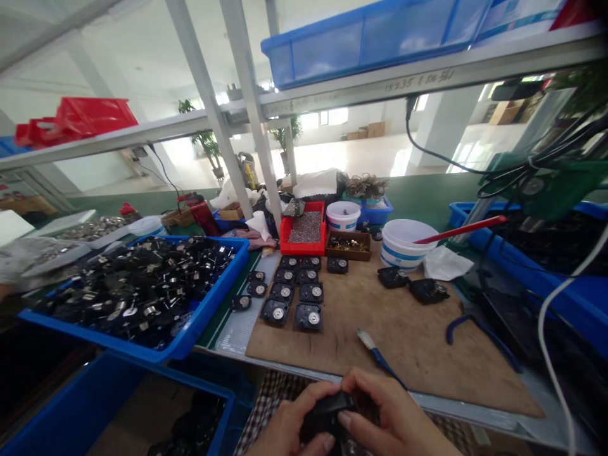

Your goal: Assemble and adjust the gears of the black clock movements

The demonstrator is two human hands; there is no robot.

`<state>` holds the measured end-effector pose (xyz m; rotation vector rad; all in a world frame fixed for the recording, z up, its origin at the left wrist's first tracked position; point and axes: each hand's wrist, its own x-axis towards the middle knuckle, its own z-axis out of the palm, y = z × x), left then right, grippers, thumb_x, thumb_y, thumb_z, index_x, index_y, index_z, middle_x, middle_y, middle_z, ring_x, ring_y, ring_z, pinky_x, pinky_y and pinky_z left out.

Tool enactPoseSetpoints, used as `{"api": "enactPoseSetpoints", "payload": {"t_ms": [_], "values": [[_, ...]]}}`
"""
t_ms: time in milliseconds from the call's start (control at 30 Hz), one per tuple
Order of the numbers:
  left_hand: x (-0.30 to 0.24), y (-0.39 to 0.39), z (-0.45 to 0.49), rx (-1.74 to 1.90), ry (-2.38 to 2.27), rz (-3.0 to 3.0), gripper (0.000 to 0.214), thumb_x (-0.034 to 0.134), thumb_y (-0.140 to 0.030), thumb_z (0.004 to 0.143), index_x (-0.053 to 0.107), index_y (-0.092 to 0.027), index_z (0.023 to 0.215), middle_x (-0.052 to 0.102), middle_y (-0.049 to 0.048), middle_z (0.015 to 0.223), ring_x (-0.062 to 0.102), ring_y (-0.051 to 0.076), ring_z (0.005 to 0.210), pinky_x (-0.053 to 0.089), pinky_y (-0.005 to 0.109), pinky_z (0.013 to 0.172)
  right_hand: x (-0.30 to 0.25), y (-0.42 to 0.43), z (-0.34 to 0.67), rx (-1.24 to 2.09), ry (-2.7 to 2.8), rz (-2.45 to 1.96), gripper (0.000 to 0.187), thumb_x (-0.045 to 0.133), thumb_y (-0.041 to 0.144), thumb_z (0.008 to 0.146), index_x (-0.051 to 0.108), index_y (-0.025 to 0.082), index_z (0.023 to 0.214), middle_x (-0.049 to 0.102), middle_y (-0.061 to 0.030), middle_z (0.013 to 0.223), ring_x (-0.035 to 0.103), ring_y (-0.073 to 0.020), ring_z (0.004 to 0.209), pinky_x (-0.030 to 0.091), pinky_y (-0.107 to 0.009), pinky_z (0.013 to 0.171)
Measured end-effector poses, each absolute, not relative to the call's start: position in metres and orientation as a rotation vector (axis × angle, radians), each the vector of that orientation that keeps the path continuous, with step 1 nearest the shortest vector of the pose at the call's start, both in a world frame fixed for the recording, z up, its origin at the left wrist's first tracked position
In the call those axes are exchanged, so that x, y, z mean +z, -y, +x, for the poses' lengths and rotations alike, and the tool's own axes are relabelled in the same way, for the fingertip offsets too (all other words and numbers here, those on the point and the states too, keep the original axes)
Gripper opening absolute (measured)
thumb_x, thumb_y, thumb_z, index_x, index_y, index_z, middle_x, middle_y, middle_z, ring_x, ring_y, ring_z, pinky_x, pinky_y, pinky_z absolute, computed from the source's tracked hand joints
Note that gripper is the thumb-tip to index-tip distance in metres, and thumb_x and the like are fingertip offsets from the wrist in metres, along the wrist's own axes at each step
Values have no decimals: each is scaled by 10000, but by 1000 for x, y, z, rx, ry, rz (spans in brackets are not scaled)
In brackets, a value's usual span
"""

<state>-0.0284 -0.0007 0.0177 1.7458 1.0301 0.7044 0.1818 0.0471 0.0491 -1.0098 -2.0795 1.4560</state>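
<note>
Close to my body, below the table's front edge, both hands hold one black plastic part (pixel 327 415). My left hand (pixel 297 418) is wrapped round its left side, thumb underneath. My right hand (pixel 382 411) grips it from the right, with the thumb pressed on its face; the lower end of the part is cut off by the frame. Just beyond my hands a brush (pixel 375 351) with a blue handle lies on the brown board (pixel 361 310). Farther back, several black square units (pixel 308 315) with round silver discs stand in two columns.
To the left, a blue tray (pixel 190 335) is heaped with black parts. Behind the board are a red bin (pixel 304 228) of small pieces, a white bucket (pixel 408 244) with a red-handled tool, and blue-handled pliers (pixel 484 335) at the right. A shelf (pixel 361 88) runs overhead.
</note>
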Motion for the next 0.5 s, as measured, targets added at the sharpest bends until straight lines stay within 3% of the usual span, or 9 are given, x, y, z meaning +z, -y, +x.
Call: {"api": "enactPoseSetpoints", "payload": {"t_ms": [167, 300, 433, 500], "values": [[27, -6, -28, 731, -972, 1544, 583, 585, -387, 830, 413, -270, 1374, 641, 80, 1165, 624, 240, 970, 470, 310, 814, 41, -53, 190, 1558, 1978, -901, 260, 533, 436, 852, 574, 180, 864, 586, -12, 753, 519, -165, 677, 364, -249, 590], [23, -12, -19, 953, -725, 942, 739, 604, -519, 819, 269, -283, 1433, 678, 83, 986, 675, 194, 772, 462, 243, 618, 29, -52, 183, 1624, 1550, -878, 364, 504, 556, 884, 555, 202, 952, 610, -29, 837, 570, -186, 765, 440, -272, 673], [2, -14, -6, 1045, -712, 722, 581, 672, -471, 788, 509, -203, 1277, 682, 84, 884, 667, 168, 726, 435, 208, 596, 11, -46, 163, 1503, 1302, -959, 403, 470, 615, 881, 519, 228, 982, 618, -33, 822, 594, -184, 698, 461, -259, 584], [-4, -14, -4, 1055, -814, 724, 558, 699, -452, 771, 547, -192, 1242, 672, 68, 851, 636, 146, 695, 420, 205, 592, 2, -43, 156, 1382, 1394, -979, 370, 448, 582, 895, 519, 226, 963, 623, -41, 799, 609, -196, 690, 476, -270, 577]]}}
